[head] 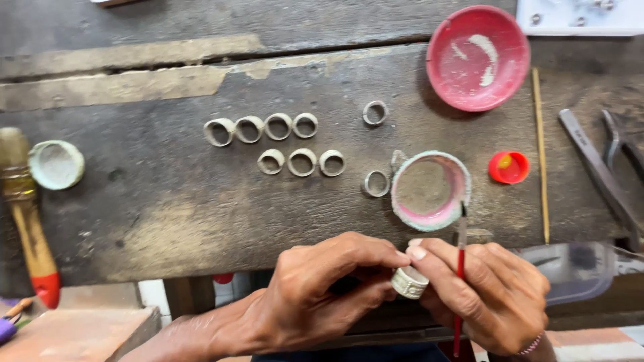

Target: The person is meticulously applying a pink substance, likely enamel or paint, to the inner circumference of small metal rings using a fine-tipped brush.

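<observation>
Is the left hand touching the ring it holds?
Touching. The head view shows the left hand fingertips pressed onto the ring, with no gap.

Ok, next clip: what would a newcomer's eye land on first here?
Probably the two hands at bottom centre: the left hand and right hand pinch a pale ring, the right also holding a red brush. Next, the ring rows laid out mid-bench, and the red bowl at top right.

Pale silver ring (409, 282) – wide band, tilted, pinched between fingertips, thin red-handled brush (460, 268) upright beside it
</observation>
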